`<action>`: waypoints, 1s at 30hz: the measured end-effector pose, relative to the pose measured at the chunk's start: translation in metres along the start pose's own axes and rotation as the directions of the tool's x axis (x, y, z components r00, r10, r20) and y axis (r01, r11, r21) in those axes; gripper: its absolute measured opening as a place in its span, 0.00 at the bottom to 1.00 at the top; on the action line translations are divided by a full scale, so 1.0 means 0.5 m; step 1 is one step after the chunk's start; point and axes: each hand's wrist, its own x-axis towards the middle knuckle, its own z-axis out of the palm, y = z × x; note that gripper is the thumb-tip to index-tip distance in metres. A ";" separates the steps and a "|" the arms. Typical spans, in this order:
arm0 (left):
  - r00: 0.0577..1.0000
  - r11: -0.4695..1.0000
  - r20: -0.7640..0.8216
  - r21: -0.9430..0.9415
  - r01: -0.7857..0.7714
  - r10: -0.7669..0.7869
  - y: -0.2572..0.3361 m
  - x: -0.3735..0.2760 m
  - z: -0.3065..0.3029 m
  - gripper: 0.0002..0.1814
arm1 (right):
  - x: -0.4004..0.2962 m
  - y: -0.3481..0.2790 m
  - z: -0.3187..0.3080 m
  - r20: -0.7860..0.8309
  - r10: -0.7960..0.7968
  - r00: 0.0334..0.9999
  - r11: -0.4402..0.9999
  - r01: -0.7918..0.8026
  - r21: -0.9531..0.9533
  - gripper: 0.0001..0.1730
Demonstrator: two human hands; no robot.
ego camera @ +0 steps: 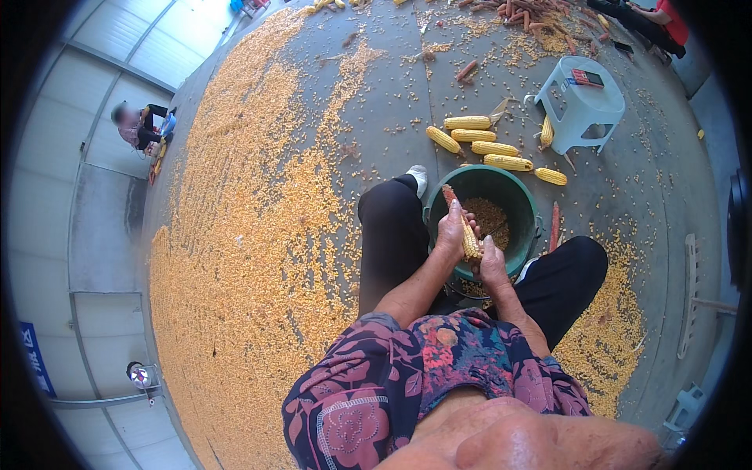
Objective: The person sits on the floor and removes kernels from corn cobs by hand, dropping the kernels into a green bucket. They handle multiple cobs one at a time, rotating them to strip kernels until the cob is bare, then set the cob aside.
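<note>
Both my hands grip one corn cob (470, 241) above a green bucket (531, 216) between my knees. My left hand (451, 228) wraps around the cob's middle, and my right hand (492, 259) holds its near end. At the far end the cob is stripped to its reddish core, while yellow kernels still cover the part nearer me. Loose kernels (490, 218) lie in the bottom of the bucket. Beyond its far rim several full ears of corn (499, 147) rest on the floor. A bare red cob (555, 226) lies right of the bucket.
A pale plastic stool (593, 100) with a small red box on top stands ahead right. Loose corn (247, 282) spreads widely over the floor on the left. Stripped cobs (523, 12) are heaped far ahead. A rake (688, 299) lies at right. Two people sit farther off.
</note>
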 end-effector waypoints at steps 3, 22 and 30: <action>0.999 0.999 -0.038 -0.034 0.001 -0.003 0.005 -0.003 0.006 0.22 | -0.007 -0.014 -0.001 0.011 0.039 0.999 0.997 -0.040 0.062 0.35; 0.991 0.988 -0.111 -0.142 0.062 -0.078 -0.006 -0.005 0.010 0.22 | 0.020 0.035 -0.015 -0.100 -0.297 0.950 0.940 0.272 -0.207 0.31; 1.000 0.996 -0.020 -0.086 0.021 -0.023 0.000 0.028 -0.003 0.26 | -0.010 -0.028 -0.001 -0.025 -0.150 0.988 0.985 0.148 -0.085 0.37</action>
